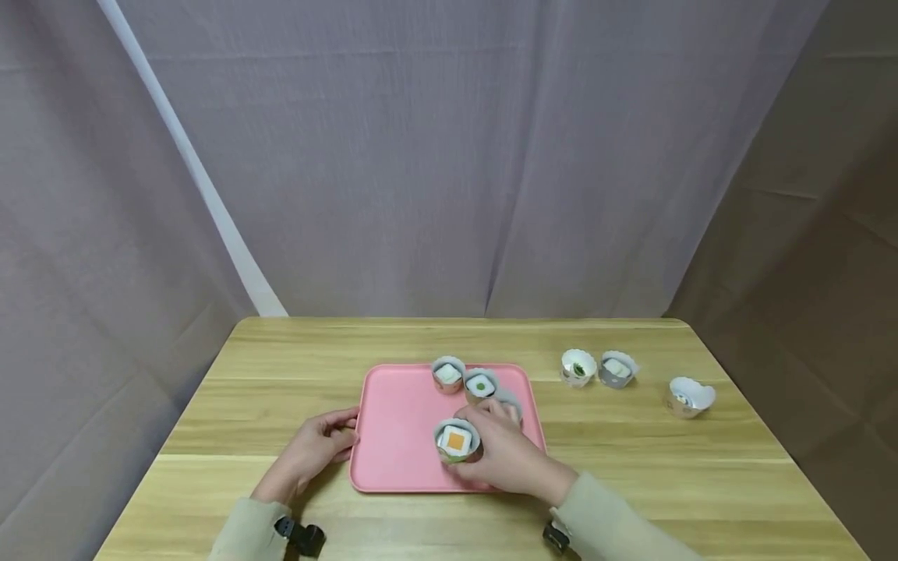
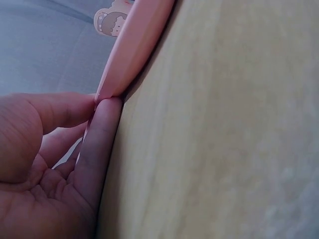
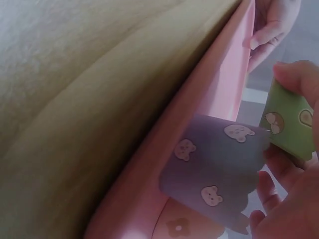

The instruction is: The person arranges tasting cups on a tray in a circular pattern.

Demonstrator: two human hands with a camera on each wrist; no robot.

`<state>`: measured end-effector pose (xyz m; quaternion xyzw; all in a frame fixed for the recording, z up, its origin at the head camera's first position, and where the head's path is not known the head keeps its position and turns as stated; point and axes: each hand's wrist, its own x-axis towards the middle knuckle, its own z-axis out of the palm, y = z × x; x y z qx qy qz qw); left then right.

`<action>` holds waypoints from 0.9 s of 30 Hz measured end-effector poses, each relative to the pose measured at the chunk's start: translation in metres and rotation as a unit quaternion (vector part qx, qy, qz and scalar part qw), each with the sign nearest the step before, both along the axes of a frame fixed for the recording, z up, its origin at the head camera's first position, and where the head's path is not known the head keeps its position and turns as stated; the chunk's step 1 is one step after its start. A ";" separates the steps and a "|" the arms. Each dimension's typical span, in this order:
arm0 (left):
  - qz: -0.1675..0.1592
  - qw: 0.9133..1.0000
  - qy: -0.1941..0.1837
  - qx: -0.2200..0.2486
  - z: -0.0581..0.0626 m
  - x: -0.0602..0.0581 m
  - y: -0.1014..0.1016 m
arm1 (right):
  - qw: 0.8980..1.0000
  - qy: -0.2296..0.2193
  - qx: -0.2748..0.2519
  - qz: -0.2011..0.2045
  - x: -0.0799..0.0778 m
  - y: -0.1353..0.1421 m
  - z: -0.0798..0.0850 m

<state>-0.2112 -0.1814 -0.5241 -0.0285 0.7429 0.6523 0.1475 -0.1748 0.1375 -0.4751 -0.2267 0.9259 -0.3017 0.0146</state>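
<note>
My left hand pinches the left rim of a pink tray between thumb and finger, as the left wrist view shows up close. Over the tray's front right part, my right hand grips a green paper baking cup by its sides. A white block with an orange square sits inside that cup. Beyond the right hand, two paper cups stand on the tray: one with a white piece, the other with a green-dotted white block. A purple cup with bear faces is partly hidden behind the hand in the head view.
To the right of the tray on the wooden table stand a white-lined cup with something green inside, a grey cup and, farther right, another cup. Grey curtains hang behind the table.
</note>
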 end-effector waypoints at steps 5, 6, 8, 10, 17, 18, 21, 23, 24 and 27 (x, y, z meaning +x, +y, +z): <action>0.001 1.000 0.001 0.002 0.000 0.000 0.000 | 1.000 0.013 0.026 0.012 0.000 0.000 -0.004; 0.000 1.000 0.001 0.001 -0.001 0.000 0.000 | 0.999 0.016 0.035 0.016 0.000 0.000 -0.004; -0.002 1.000 0.000 0.004 -0.001 0.001 0.000 | 0.998 0.022 0.053 0.024 0.000 0.000 -0.007; -0.005 1.000 0.001 0.005 -0.002 0.001 0.000 | 0.996 0.029 0.072 0.031 0.000 0.001 -0.009; -0.001 1.000 -0.004 0.001 -0.001 0.002 0.000 | 0.993 0.039 0.100 0.055 0.000 0.005 -0.005; -0.001 1.000 -0.003 0.000 -0.001 0.001 0.001 | 0.993 0.035 0.095 0.054 0.000 0.008 -0.003; 0.000 1.000 0.000 0.000 0.000 0.001 0.001 | 0.996 0.020 0.067 0.051 -0.003 0.015 0.004; 0.001 1.000 -0.002 0.001 0.000 0.000 0.001 | 0.997 0.016 0.051 0.055 -0.006 0.020 0.007; 0.002 1.000 -0.003 0.001 0.001 0.000 0.001 | 0.997 0.017 0.049 0.059 -0.008 0.022 0.008; 0.005 1.000 -0.008 0.001 0.001 0.000 0.001 | 0.995 0.024 0.060 0.072 -0.011 0.024 0.006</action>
